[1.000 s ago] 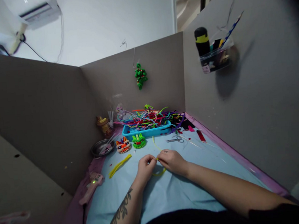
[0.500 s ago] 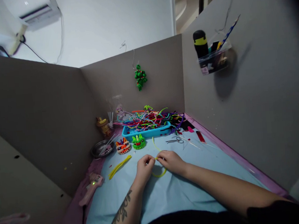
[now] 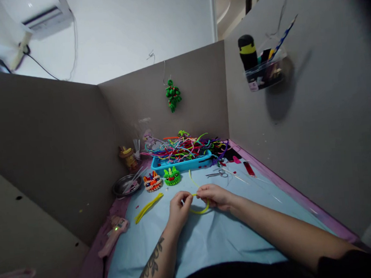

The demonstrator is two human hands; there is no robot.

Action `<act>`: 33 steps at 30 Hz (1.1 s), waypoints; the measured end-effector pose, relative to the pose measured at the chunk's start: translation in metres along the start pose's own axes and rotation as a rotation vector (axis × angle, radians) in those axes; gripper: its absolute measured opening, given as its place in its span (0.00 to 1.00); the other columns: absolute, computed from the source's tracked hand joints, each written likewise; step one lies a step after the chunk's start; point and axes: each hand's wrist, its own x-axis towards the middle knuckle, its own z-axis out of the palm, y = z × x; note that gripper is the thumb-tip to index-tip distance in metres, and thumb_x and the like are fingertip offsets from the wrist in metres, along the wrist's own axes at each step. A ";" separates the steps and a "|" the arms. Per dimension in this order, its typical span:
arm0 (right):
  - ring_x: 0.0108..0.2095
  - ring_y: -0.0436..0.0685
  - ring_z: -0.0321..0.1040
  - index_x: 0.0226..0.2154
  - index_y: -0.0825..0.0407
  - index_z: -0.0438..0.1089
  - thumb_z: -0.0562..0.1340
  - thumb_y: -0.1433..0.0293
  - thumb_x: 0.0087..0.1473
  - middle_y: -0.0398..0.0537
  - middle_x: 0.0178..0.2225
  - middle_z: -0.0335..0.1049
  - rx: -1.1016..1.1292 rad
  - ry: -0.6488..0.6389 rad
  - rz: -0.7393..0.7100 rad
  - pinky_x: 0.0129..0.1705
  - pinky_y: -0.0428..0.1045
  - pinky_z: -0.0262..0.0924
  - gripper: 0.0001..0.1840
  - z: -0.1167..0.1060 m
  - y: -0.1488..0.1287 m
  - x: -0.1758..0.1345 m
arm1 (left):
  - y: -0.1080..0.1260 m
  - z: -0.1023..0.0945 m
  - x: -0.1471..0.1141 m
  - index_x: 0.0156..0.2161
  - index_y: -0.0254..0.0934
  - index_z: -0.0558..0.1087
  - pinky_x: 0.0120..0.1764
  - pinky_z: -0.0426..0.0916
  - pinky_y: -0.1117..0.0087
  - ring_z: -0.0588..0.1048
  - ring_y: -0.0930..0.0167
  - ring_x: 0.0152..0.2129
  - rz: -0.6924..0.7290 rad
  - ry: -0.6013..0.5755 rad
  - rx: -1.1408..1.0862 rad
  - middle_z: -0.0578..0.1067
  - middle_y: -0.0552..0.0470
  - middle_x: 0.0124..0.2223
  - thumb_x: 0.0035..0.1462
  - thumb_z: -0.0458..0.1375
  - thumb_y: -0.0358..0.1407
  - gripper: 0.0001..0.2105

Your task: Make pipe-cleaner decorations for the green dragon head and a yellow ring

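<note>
Between both hands a yellow pipe cleaner (image 3: 200, 212) is bent into a loop that hangs toward me. My left hand (image 3: 180, 203) pinches it on one side, and my right hand (image 3: 215, 195) pinches it just opposite, a short span of the stem showing between the fingertips. One thin yellow end sticks up beyond the right hand. To the left, a bundle of yellow pipe cleaners (image 3: 148, 208) lies on the light blue cloth (image 3: 244, 233). Behind the hands sit a green animal head (image 3: 172, 176) and an orange one (image 3: 152, 182), both made of fuzzy stems.
A blue tray (image 3: 181, 166) heaped with coloured pipe cleaners stands at the back. Scissors (image 3: 217, 174) lie right of centre. At left are a metal bowl (image 3: 118, 188) and a pink glue gun (image 3: 114, 234) with a lit green light. Grey partitions (image 3: 301, 147) enclose the table.
My right hand has shifted slightly right and turned, widening the gap between the fingertips. More of the yellow loop shows beneath. The left hand stays nearly in place.
</note>
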 end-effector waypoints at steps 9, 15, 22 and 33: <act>0.10 0.40 0.44 0.22 0.54 0.63 0.63 0.66 0.39 0.33 0.12 0.55 -0.077 0.029 -0.012 0.12 0.41 0.32 0.09 0.007 -0.003 -0.003 | 0.001 0.005 -0.001 0.29 0.34 0.71 0.27 0.59 0.74 0.66 0.74 0.23 0.021 -0.026 0.049 0.71 0.52 0.26 0.52 0.53 0.37 0.09; 0.09 0.40 0.44 0.22 0.55 0.64 0.60 0.70 0.37 0.34 0.12 0.56 -0.026 -0.002 0.101 0.11 0.40 0.32 0.05 0.005 -0.004 -0.002 | 0.003 0.004 -0.001 0.27 0.34 0.71 0.27 0.58 0.74 0.66 0.74 0.23 0.028 -0.022 0.076 0.71 0.52 0.26 0.52 0.53 0.36 0.08; 0.11 0.40 0.47 0.22 0.57 0.65 0.59 0.72 0.39 0.37 0.14 0.58 0.049 -0.090 0.223 0.11 0.38 0.34 0.04 -0.002 -0.005 -0.001 | 0.003 0.003 -0.002 0.27 0.35 0.71 0.28 0.59 0.74 0.66 0.74 0.23 0.085 -0.001 0.077 0.71 0.52 0.26 0.52 0.53 0.36 0.08; 0.12 0.42 0.45 0.26 0.54 0.66 0.60 0.71 0.39 0.36 0.14 0.60 -0.085 0.036 -0.037 0.14 0.41 0.35 0.06 0.005 -0.001 0.001 | 0.004 0.003 0.001 0.26 0.34 0.69 0.26 0.57 0.74 0.63 0.74 0.21 -0.066 -0.001 -0.063 0.68 0.54 0.24 0.50 0.54 0.38 0.09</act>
